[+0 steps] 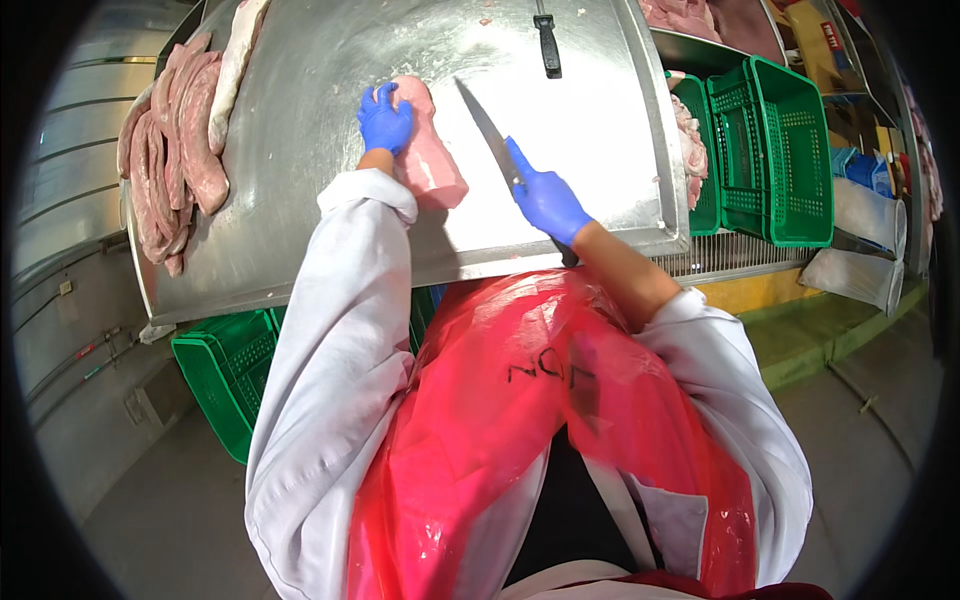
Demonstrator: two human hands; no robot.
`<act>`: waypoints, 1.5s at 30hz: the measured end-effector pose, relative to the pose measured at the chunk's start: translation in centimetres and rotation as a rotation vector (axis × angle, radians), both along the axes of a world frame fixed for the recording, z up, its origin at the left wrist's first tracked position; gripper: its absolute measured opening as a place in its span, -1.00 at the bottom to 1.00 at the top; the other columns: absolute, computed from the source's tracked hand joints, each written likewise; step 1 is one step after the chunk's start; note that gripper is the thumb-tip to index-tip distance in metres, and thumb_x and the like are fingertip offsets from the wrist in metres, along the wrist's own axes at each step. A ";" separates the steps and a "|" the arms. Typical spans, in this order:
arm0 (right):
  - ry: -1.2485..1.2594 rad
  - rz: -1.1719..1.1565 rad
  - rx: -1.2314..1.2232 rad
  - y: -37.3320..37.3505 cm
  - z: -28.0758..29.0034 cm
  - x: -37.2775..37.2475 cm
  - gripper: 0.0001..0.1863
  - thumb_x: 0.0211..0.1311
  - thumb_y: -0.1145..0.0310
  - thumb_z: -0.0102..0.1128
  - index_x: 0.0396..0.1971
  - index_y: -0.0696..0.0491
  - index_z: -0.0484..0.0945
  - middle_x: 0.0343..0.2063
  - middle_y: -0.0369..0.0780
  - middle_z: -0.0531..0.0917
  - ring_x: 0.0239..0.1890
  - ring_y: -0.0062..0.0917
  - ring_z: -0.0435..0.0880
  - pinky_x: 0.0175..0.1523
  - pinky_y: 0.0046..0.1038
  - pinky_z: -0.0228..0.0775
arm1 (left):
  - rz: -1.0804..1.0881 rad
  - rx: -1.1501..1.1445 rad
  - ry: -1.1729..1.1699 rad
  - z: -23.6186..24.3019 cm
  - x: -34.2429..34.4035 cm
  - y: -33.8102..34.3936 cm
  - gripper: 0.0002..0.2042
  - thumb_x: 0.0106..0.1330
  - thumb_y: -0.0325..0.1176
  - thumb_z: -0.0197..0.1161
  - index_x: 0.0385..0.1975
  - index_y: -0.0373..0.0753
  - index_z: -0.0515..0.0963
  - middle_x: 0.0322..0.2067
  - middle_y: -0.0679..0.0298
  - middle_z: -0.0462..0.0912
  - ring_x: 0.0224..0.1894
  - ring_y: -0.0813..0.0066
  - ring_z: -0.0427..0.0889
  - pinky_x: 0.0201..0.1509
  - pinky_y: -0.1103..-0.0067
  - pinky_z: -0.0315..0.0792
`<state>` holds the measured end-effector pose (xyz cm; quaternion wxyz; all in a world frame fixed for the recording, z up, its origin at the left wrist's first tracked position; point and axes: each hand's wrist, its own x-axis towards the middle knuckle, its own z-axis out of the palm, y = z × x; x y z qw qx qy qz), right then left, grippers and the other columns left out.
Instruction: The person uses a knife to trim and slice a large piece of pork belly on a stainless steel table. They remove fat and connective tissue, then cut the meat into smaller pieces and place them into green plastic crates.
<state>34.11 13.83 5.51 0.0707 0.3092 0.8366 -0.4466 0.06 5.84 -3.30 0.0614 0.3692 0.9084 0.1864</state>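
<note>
A pale pink piece of boneless meat (428,165) lies lengthwise on the metal table. My left hand (386,120), in a blue glove, grips its upper left side with the fingers curled over the edge. To the right of the meat, my right hand (552,205), also gloved in blue, is closed round a knife (487,127). The long blade points up and to the left, apart from the meat. Part of the knife's black handle shows below my right hand.
Long strips of meat (180,150) lie along the left side of the metal table (300,150). A black-handled tool (547,45) with a thin metal shaft rests at the far side. Green crates (775,150) stand at the right, one holding meat (690,150); another crate (228,370) is below left.
</note>
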 end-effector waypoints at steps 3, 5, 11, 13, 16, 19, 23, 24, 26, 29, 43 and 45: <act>0.206 -0.154 -0.110 2.2 4.8 4.4 -0.23 0.39 0.33 -0.03 0.55 -0.12 -0.10 -0.43 0.08 0.68 -0.39 -0.05 0.69 -0.14 -0.13 0.51 | -0.050 -0.175 -0.076 2.4 1.3 1.2 -0.23 0.18 0.12 0.32 0.41 0.07 0.25 0.47 -0.16 0.02 0.42 -0.31 0.20 0.45 0.11 0.22; 0.294 -0.296 -0.204 3.6 8.7 7.7 -0.24 0.39 0.32 0.04 0.54 -0.14 0.00 -0.49 -0.03 0.67 -0.48 -0.26 0.69 -0.20 -0.28 0.52 | 0.029 -0.365 -0.073 6.4 6.7 2.1 -0.05 0.06 0.16 0.41 0.47 0.06 0.12 0.48 -0.17 -0.03 0.42 -0.26 0.23 0.41 0.12 0.28; 0.457 -0.586 0.470 11.2 10.7 18.5 -0.24 0.34 0.54 0.09 0.52 -0.13 0.12 -0.50 -0.34 0.59 -0.61 -0.70 0.38 -0.40 -0.54 0.46 | 0.221 -0.198 -0.256 5.7 6.1 -0.4 0.18 -0.16 -0.02 0.60 0.44 -0.34 -0.01 0.25 -0.27 0.37 0.30 -0.18 0.43 0.31 0.21 0.43; 0.476 -0.705 0.303 12.7 8.2 22.3 -0.22 0.34 0.58 0.06 0.53 -0.09 0.08 -0.40 -0.34 0.62 -0.61 -0.73 0.39 -0.46 -0.60 0.41 | 0.225 -0.082 -0.352 4.7 4.5 -1.9 0.06 -0.13 -0.15 0.58 0.37 -0.39 0.07 0.20 -0.22 0.44 0.23 -0.10 0.51 0.24 0.24 0.48; 0.685 -0.894 -0.088 12.8 6.9 26.2 -0.20 0.34 0.60 0.03 0.55 -0.09 0.02 -0.28 -0.28 0.63 -0.62 -0.73 0.40 -0.53 -0.65 0.34 | 0.246 0.225 -0.642 2.8 3.4 -4.8 -0.05 -0.05 -0.31 0.52 0.36 -0.32 0.06 0.19 -0.13 0.45 0.15 0.06 0.57 0.20 0.24 0.52; 0.694 -1.006 -0.143 9.6 7.0 30.5 -0.20 0.36 0.63 -0.01 0.55 -0.07 -0.01 -0.21 -0.22 0.61 -0.64 -0.73 0.38 -0.57 -0.66 0.28 | 0.267 0.399 -1.045 5.8 7.3 -5.2 -0.17 0.04 -0.40 0.40 0.35 -0.30 0.13 0.22 -0.03 0.42 0.17 0.11 0.54 0.24 0.24 0.50; 0.628 -1.160 -0.182 8.0 3.3 35.2 -0.21 0.38 0.63 -0.04 0.56 -0.07 -0.04 -0.26 -0.19 0.60 -0.62 -0.70 0.43 -0.59 -0.64 0.30 | -0.057 0.650 -1.440 11.1 13.6 1.5 -0.21 0.17 -0.34 0.26 0.47 -0.23 0.15 0.37 0.12 0.34 0.35 0.16 0.40 0.41 0.30 0.36; 0.657 -1.207 -0.186 8.1 3.0 35.3 -0.21 0.39 0.62 -0.03 0.56 -0.09 -0.03 -0.29 -0.21 0.59 -0.63 -0.70 0.42 -0.60 -0.64 0.30 | -0.175 0.718 -1.481 14.2 16.1 6.7 -0.23 0.24 -0.33 0.24 0.48 -0.27 0.11 0.41 0.09 0.29 0.40 0.18 0.35 0.43 0.35 0.34; 0.701 -1.326 -0.181 7.4 3.1 35.8 -0.21 0.40 0.61 -0.01 0.56 -0.12 -0.02 -0.35 -0.24 0.56 -0.65 -0.70 0.39 -0.60 -0.64 0.28 | -0.037 0.645 -1.459 20.6 19.8 18.3 -0.52 0.40 -0.24 0.18 0.25 -0.35 0.42 0.15 0.10 0.58 0.18 0.22 0.57 0.33 0.37 0.44; 0.743 -1.279 -0.236 8.4 4.3 35.3 -0.21 0.42 0.60 -0.02 0.56 -0.11 -0.07 -0.42 -0.24 0.57 -0.64 -0.68 0.43 -0.60 -0.62 0.30 | -0.421 0.677 -1.414 21.7 16.0 30.3 -0.66 0.40 -0.31 0.24 0.09 -0.31 0.51 -0.01 0.12 0.66 0.00 0.27 0.65 0.15 0.42 0.51; 0.598 -1.280 -0.048 2.8 3.4 36.4 -0.20 0.38 0.61 -0.05 0.57 -0.08 -0.06 -0.45 -0.28 0.55 -0.62 -0.70 0.42 -0.53 -0.63 0.32 | -0.685 0.021 0.094 2.9 15.4 3.4 -0.82 0.11 -0.60 0.17 -0.29 -0.28 0.59 -0.21 0.00 0.56 -0.11 -0.09 0.49 -0.02 0.21 0.47; 0.613 -1.248 -0.078 4.8 3.3 34.8 -0.19 0.39 0.59 -0.04 0.57 -0.16 -0.06 -0.43 -0.25 0.58 -0.61 -0.69 0.44 -0.52 -0.61 0.35 | -0.604 0.082 0.102 1.8 11.5 -1.6 -0.90 0.07 -0.60 0.20 -0.41 -0.31 0.54 -0.31 -0.03 0.54 -0.19 -0.10 0.49 -0.09 0.19 0.44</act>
